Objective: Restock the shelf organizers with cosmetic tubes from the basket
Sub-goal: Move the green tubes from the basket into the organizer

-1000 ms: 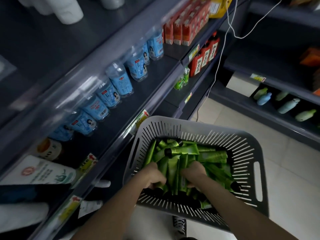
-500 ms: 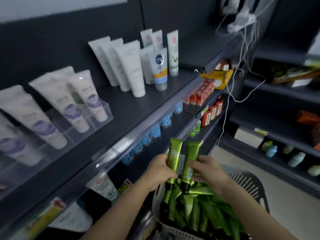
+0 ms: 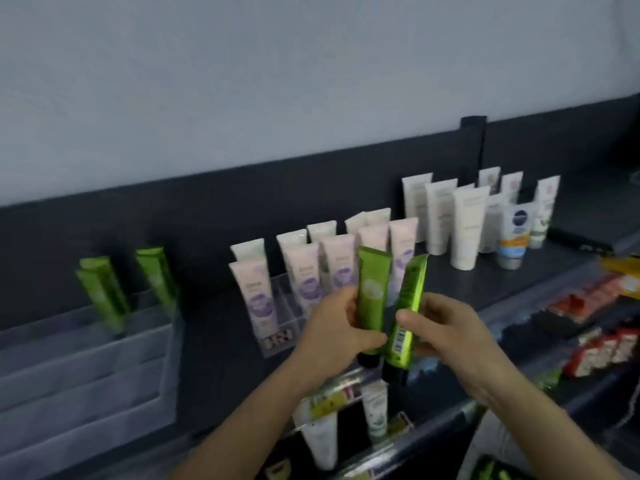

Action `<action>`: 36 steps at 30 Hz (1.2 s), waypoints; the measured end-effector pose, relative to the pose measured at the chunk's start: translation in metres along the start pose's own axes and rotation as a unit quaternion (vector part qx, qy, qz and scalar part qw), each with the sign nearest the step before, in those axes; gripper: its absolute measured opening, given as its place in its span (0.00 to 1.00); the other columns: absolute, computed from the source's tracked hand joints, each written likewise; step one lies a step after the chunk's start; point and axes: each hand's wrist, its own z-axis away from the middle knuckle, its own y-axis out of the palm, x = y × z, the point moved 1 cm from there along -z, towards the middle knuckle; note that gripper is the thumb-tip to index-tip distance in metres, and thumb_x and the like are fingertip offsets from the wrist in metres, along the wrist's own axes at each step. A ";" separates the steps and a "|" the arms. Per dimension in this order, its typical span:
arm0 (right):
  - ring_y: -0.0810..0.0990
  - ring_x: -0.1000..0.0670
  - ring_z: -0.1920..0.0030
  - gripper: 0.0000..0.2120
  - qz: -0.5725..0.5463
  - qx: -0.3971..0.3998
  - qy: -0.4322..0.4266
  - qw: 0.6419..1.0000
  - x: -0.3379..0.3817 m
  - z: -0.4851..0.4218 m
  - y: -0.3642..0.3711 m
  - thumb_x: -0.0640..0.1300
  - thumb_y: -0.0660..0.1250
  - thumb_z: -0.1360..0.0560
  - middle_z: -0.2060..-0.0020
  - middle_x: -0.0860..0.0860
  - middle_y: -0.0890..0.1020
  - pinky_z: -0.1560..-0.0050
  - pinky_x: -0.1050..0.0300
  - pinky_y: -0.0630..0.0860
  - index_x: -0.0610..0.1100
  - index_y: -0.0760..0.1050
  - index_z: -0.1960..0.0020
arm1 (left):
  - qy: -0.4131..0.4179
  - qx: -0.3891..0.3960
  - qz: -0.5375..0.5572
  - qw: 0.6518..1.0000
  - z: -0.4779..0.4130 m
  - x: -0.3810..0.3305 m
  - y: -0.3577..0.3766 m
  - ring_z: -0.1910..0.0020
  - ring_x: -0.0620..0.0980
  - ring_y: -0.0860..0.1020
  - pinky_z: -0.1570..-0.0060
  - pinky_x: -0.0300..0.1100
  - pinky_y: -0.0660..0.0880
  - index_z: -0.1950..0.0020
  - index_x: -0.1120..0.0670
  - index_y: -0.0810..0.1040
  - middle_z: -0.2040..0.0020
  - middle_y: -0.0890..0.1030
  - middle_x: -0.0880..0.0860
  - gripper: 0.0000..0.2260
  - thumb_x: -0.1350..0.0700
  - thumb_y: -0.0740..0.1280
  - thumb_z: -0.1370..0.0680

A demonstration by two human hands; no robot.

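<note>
both hands had been raised to the shelf (image 3: 214, 362). one green tube (image 3: 372, 292) was gripped upright by the left hand (image 3: 332, 327), a second tube (image 3: 408, 306) by the right hand (image 3: 446, 327), close together. the clear organizer (image 3: 86, 358), far left, was judged the next stop.

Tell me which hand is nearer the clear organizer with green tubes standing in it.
Left. The left hand, gripping the logo-side tube, is right of the clear organizer; the right hand, gripping the barcode-side tube, is farther right.

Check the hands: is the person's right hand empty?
No: the right hand grips a green tube, its barcode showing.
</note>
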 end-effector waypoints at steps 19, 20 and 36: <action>0.80 0.57 0.57 0.08 0.081 0.115 -0.131 0.981 0.032 -0.058 0.314 0.52 0.70 0.27 0.58 0.54 0.81 0.58 0.66 0.76 0.51 0.76 0.50 | -0.072 -0.342 -0.145 0.925 0.122 0.063 -0.307 0.63 0.40 0.79 0.67 0.29 0.72 0.53 0.51 0.77 0.59 0.82 0.47 0.13 0.61 0.76 0.33; 0.80 0.57 0.56 0.10 0.079 0.122 -0.128 0.981 0.033 -0.060 0.322 0.51 0.71 0.28 0.57 0.54 0.81 0.57 0.64 0.76 0.50 0.76 0.49 | -0.076 -0.359 -0.157 0.917 0.124 0.067 -0.319 0.62 0.41 0.79 0.67 0.31 0.71 0.54 0.51 0.77 0.60 0.81 0.47 0.13 0.61 0.76 0.33; 0.75 0.50 0.60 0.20 0.245 0.097 -0.189 0.946 0.023 -0.101 0.511 0.46 0.75 0.31 0.63 0.52 0.73 0.62 0.55 0.75 0.44 0.63 0.52 | -0.154 -0.396 -0.228 0.876 0.120 0.158 -0.448 0.58 0.50 0.75 0.69 0.36 0.65 0.51 0.59 0.74 0.56 0.77 0.52 0.17 0.60 0.77 0.35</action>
